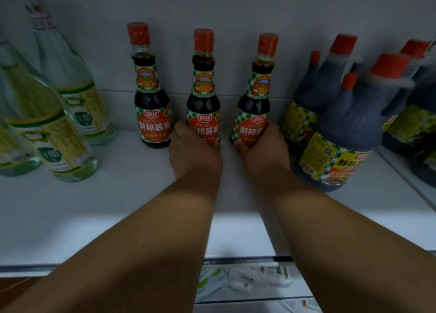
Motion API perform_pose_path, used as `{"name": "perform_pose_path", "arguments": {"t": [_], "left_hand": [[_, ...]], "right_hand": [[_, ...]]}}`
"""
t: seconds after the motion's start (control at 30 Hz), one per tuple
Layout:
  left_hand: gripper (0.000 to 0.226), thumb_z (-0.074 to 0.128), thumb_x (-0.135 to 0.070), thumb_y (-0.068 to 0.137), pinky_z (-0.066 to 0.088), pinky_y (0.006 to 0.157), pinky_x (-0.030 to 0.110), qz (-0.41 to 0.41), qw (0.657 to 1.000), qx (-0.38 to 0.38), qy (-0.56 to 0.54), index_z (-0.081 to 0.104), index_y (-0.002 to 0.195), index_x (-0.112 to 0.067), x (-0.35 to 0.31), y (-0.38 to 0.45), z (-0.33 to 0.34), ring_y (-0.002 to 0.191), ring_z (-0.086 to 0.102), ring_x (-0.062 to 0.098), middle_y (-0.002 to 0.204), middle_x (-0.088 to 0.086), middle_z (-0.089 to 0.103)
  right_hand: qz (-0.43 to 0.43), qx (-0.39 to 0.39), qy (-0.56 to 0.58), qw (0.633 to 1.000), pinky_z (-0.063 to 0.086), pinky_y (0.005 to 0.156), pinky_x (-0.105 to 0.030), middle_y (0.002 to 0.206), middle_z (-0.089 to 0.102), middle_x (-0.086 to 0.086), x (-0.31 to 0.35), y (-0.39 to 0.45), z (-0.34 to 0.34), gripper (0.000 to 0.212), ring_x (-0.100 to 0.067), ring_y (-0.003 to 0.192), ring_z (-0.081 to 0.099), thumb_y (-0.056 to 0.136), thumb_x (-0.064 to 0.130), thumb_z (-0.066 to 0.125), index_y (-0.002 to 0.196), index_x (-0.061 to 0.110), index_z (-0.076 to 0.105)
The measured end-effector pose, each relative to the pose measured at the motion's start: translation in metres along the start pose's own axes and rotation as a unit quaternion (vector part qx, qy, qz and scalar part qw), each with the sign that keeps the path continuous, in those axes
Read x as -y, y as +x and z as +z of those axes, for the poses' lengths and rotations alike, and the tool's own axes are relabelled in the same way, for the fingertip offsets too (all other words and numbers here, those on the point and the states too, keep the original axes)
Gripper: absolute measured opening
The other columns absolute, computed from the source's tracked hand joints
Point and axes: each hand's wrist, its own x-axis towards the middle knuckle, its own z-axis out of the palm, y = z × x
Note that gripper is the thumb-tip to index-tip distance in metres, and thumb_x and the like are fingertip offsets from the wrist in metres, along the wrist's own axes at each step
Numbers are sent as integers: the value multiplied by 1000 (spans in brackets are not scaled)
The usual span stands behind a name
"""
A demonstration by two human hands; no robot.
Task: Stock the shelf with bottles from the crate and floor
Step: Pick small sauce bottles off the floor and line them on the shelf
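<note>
Head cam: your forearms reach over the white shelf [118, 206]. Your left hand [194, 152] has its grip wrapped round the middle dark glass soy sauce bottle with a red cap [203, 93], and your right hand [264, 147] grips the tilted right one [256, 100]. A third [151, 95] stands just left, against the back wall.

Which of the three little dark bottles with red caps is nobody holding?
The leftmost small soy sauce bottle stands alone. The left hand grips the middle bottle, and the right hand grips the right bottle.
</note>
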Motion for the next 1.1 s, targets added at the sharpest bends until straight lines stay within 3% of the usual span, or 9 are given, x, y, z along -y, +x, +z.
{"name": "perform_pose_path", "arguments": {"t": [0.27,0.57,1.1], "left_hand": [[68,77,-36,79,40,103,43,9,1000,-8,23,44,132,-8,2,3,4,127,45,34,136,12,46],[70,72,-37,83,39,104,44,7,999,-8,42,41,140,-11,0,3,6,130,43,33,141,10,45],[68,77,-37,79,39,101,45,-2,999,-19,31,44,132,-10,-3,-1,4,127,45,34,138,11,46]], "right_hand": [[7,0,17,1000,45,102,-48,132,53,-17,5,8,0,74,-38,124,50,70,41,84,123,9,43],[-5,-22,18,1000,43,103,-48,133,51,-18,1,3,5,71,-36,126,48,76,39,79,127,5,45],[15,-22,24,999,43,102,-48,133,49,-16,5,2,3,73,-36,126,46,73,40,82,125,7,43]]}}
